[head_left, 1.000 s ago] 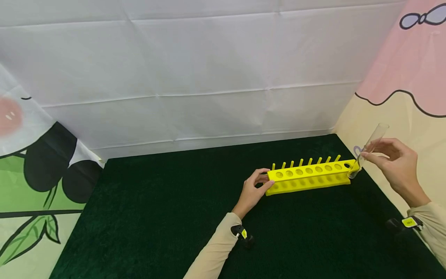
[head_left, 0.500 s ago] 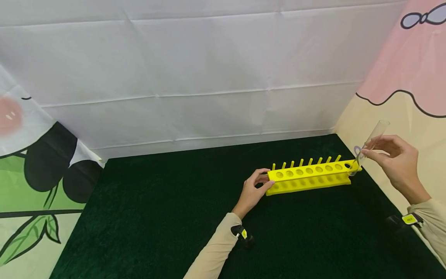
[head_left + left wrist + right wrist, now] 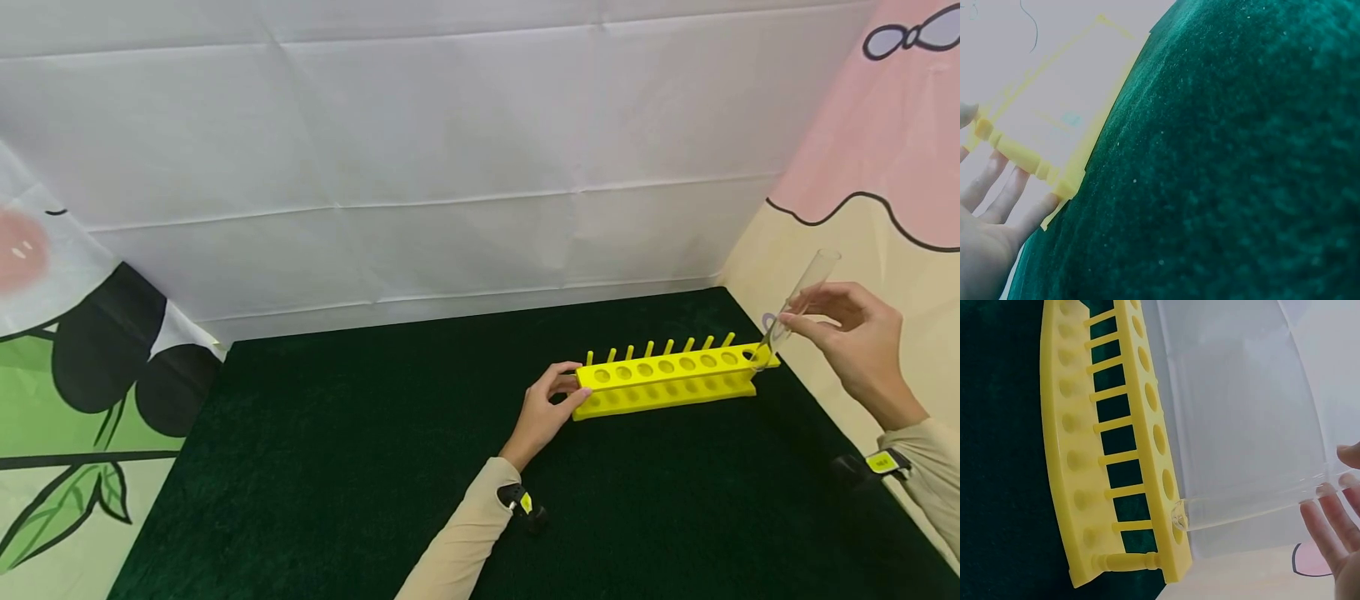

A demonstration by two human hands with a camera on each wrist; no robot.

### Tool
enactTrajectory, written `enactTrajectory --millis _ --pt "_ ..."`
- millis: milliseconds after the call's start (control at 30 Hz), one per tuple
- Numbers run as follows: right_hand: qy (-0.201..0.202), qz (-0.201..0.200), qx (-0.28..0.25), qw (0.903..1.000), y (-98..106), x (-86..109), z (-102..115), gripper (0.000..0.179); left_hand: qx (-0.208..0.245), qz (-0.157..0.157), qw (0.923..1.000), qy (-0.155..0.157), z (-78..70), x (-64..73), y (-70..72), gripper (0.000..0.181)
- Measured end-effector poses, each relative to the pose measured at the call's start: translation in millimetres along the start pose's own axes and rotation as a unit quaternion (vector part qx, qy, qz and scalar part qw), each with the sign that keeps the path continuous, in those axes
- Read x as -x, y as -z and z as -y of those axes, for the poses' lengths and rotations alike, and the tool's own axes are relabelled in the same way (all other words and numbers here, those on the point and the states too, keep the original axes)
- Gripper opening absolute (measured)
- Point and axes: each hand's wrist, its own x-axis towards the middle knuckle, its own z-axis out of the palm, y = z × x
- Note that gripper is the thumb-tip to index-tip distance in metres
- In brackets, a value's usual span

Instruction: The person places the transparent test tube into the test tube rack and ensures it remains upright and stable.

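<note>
A yellow test tube rack [image 3: 675, 377] with a row of round holes and a row of pegs stands on the dark green cloth. My left hand [image 3: 546, 412] grips its left end, thumb in front; in the left wrist view the fingers [image 3: 1007, 197] lie along that end. My right hand [image 3: 862, 342] pinches a clear test tube [image 3: 816, 273], tilted with its mouth up and to the right. In the right wrist view the tube's rounded bottom [image 3: 1180, 515] is at the rack's last hole, overlapping its rim. Whether it is inside the hole, I cannot tell.
The green cloth [image 3: 337, 458] covers the table. A white sheet [image 3: 450, 167] hangs behind it. Printed cartoon cloths hang at the left [image 3: 45, 400] and close by the right hand [image 3: 847, 242].
My right hand has risen a little with the test tube, whose bottom moved up from the rack's front right corner to the end hole. The left hand and the rack have hardly moved.
</note>
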Motion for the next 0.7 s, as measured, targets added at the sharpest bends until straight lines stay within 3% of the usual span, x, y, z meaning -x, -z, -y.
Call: enactTrajectory --millis 700 --pt "-0.006 -0.008 0.012 0.9999 -0.3 -6.0 -2.6 0.033 0.002 0.000 1.0000 0.009 0.9 -0.6 0.9 0.039"
